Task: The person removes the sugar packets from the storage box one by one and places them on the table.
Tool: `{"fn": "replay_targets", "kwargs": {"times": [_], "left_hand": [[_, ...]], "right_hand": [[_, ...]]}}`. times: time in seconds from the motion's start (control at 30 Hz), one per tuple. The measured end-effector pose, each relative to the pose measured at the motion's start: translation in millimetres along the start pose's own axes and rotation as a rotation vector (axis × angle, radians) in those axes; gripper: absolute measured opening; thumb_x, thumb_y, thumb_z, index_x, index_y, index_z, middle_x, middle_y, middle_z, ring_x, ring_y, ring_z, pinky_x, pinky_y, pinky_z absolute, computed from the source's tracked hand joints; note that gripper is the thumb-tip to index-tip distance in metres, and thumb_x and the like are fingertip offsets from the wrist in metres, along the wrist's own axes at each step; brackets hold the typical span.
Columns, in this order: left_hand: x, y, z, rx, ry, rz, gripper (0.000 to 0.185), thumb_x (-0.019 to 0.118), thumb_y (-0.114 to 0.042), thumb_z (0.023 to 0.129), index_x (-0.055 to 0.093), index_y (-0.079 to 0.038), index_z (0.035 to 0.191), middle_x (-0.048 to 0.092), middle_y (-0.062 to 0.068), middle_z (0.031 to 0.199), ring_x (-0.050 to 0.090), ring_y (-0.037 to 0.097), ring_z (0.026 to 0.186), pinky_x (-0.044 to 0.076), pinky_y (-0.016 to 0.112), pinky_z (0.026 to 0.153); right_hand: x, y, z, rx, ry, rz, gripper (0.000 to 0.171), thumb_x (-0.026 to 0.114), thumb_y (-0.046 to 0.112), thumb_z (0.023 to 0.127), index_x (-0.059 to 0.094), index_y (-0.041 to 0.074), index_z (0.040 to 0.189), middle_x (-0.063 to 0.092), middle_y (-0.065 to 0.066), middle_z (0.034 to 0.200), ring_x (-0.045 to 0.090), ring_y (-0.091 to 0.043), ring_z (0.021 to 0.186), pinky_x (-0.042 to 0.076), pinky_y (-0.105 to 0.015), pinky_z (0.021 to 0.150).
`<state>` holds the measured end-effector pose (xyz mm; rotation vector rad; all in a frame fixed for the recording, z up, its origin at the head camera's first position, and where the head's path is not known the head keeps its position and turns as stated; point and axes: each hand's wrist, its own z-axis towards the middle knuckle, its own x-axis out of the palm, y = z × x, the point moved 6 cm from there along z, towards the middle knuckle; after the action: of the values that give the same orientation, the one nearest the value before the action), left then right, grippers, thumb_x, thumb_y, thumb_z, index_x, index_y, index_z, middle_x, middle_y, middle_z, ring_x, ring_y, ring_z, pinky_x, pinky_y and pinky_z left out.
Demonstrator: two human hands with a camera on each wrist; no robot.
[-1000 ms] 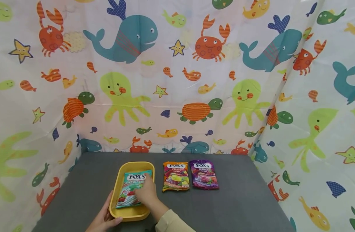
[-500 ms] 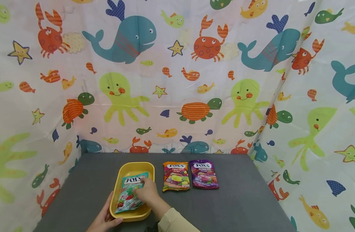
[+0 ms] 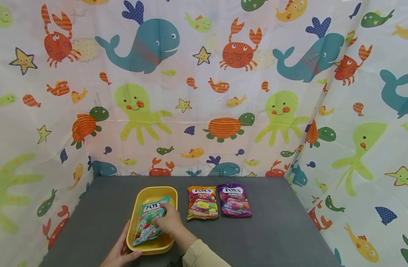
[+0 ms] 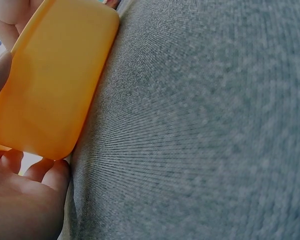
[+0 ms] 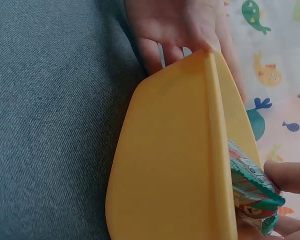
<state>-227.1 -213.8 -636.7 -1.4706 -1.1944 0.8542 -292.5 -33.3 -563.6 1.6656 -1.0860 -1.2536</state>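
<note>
A yellow plastic tray [image 3: 153,191] stands on the table. My left hand [image 3: 118,252] grips it at the near left corner, thumb on the front side and fingers along the left wall. Inside lies a teal Fox's candy bag [image 3: 148,222], tilted, with its right side raised. My right hand [image 3: 171,221] reaches in over the tray's right rim and pinches the bag, thumb on its printed face. In the right wrist view, the bag's green sealed edge [image 5: 257,186] shows behind the tray wall, between the right thumb [image 5: 290,177] and the fingers below.
Right of the tray, an orange Fox's Fruits bag [image 3: 202,203] and a purple Fox's Berries bag [image 3: 234,201] lie side by side. The grey tabletop [image 3: 267,230] ends at a sea-animal printed curtain [image 3: 197,89] behind and at both sides.
The candy bag has gone from lying flat to tilted, its right side lifted by my right hand, and it has shifted slightly left. My left hand stays on the tray.
</note>
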Motion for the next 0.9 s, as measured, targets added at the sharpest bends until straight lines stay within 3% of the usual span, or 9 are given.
{"fn": "replay_targets", "kwargs": {"times": [0.17, 0.43, 0.73, 0.9], "left_hand": [[-0.3, 0.5, 0.4, -0.013, -0.017, 0.000, 0.111, 0.068, -0.012, 0.097, -0.024, -0.023, 0.159, -0.004, 0.029, 0.166, 0.022, 0.049, 0.149, 0.053, 0.037, 0.100], [-0.2, -1.1, -0.9, -0.010, -0.035, -0.003, 0.112, 0.070, -0.011, 0.096, -0.021, -0.024, 0.160, -0.003, 0.029, 0.166, 0.021, 0.049, 0.149, 0.052, 0.040, 0.102], [0.8, -1.7, -1.5, -0.005, -0.024, -0.013, 0.114, 0.070, -0.011, 0.095, -0.023, -0.023, 0.159, -0.005, 0.029, 0.166, 0.021, 0.049, 0.149, 0.054, 0.036, 0.098], [1.5, -1.6, -2.2, 0.016, -0.003, -0.031, 0.113, 0.070, -0.010, 0.096, -0.024, -0.023, 0.159, -0.006, 0.030, 0.166, 0.026, 0.048, 0.147, 0.055, 0.035, 0.098]], "right_hand": [[0, -4, 1, 0.003, 0.005, 0.006, 0.061, 0.083, 0.006, 0.082, 0.059, 0.011, 0.138, 0.062, -0.011, 0.115, 0.061, -0.022, 0.087, 0.060, -0.045, 0.076], [-2, -4, 2, -0.013, -0.011, 0.006, 0.061, 0.081, 0.001, 0.082, 0.062, 0.014, 0.138, 0.061, -0.013, 0.121, 0.059, -0.023, 0.091, 0.060, -0.046, 0.076], [-15, -2, -4, -0.015, 0.032, 0.185, 0.060, 0.077, -0.004, 0.084, 0.063, 0.019, 0.138, 0.065, -0.012, 0.119, 0.065, -0.021, 0.092, 0.062, -0.042, 0.076], [-21, -1, -4, 0.001, 0.054, 0.229, 0.060, 0.076, -0.003, 0.086, 0.062, 0.022, 0.138, 0.067, -0.009, 0.115, 0.067, -0.020, 0.091, 0.062, -0.043, 0.075]]}}
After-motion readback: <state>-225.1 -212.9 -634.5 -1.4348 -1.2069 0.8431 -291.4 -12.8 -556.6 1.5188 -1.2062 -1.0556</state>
